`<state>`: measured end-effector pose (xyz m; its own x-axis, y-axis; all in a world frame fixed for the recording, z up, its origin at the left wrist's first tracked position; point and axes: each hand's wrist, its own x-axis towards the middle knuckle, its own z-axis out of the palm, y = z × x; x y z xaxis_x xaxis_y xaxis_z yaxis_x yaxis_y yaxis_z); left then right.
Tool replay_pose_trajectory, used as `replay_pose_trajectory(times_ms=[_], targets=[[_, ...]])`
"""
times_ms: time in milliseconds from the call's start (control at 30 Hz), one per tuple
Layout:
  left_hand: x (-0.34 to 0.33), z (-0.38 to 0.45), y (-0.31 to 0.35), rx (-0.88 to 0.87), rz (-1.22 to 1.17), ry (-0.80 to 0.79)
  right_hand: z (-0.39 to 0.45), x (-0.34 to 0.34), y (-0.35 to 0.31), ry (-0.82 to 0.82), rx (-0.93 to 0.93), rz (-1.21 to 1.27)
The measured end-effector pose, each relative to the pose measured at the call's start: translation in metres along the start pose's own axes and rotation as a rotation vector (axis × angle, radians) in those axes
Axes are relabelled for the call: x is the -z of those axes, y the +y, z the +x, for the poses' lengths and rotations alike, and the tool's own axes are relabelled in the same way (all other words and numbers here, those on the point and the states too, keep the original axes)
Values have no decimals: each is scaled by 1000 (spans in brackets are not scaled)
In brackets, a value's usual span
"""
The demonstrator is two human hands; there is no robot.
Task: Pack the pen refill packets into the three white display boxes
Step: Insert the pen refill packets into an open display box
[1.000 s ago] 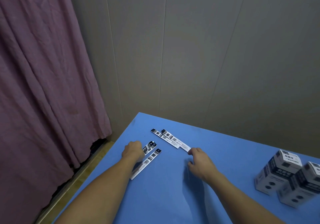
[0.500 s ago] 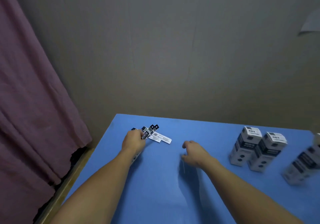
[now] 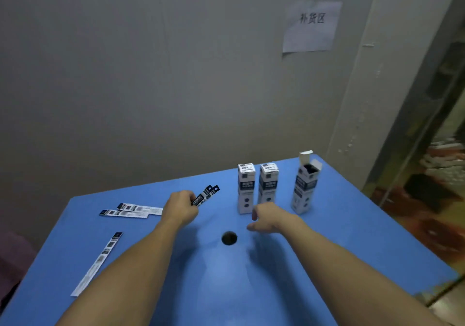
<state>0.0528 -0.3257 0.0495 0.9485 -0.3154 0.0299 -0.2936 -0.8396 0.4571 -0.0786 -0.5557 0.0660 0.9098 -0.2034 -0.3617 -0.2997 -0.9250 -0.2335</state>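
On the blue surface (image 3: pixel 352 237), 3 white boxes (image 3: pixel 246 187) stand upright at the far side: 2 just beside each other with tops closed, a 3rd (image 3: pixel 304 187) apart to the right with flaps up and a dark opening. Left hand (image 3: pixel 180 208) grips a small bunch of packets (image 3: pixel 206 194), fingers curled round the lower ends, black header ends sticking up and toward the boxes. Count in the bunch unclear, at least 2. Right hand (image 3: pixel 268 218) hovers in front of the closed boxes, fingers relaxed, holding nothing. 2 loose packets (image 3: pixel 130 210) lie flat and overlapping at the left, 1 more (image 3: pixel 97 265) lies nearer the left edge. A round dark hole (image 3: pixel 229 237) sits in the surface between the forearms.

Handling, my read: packets are long, thin, flat strips, film or card with printed labels, very light, probably flexy and a bit slick. Hard to pinch off a flat surface; slide to an edge or lift 1 end. Hold near mid-length so they don't droop, feed end-first. Boxes look like thin card, tall and narrow, so tippy; steady with the free hand while inserting. Only the open box is ready to load.
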Motion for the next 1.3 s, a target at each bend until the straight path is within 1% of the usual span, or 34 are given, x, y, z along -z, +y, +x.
replay_pose_trajectory(times_ms=[167,300,500,633,733,833,1000,1100,1300], targets=[[-24,-31,78,-86,7,-1,-57,1,76,-9,-101,-1],[-48,-58,135,-166,17,-18,-103,-7,131,15,-139,-1],[-84,-92,200,-225,-16,-23,-153,-22,206,84,-177,27],[-104,-107,232,-265,-23,-67,-164,-24,244,106,-215,54],[-117,-105,245,-270,2,-76,-157,-19,262,141,-212,76],[-131,-99,251,-228,11,-79,-143,-9,274,162,-180,82],[-151,-80,260,-205,-67,-114,-101,19,304,169,-143,93],[-161,-72,261,-196,-72,-137,-75,30,319,153,-119,91],[-165,-51,265,-103,-151,-87,-27,50,332,93,-64,86]])
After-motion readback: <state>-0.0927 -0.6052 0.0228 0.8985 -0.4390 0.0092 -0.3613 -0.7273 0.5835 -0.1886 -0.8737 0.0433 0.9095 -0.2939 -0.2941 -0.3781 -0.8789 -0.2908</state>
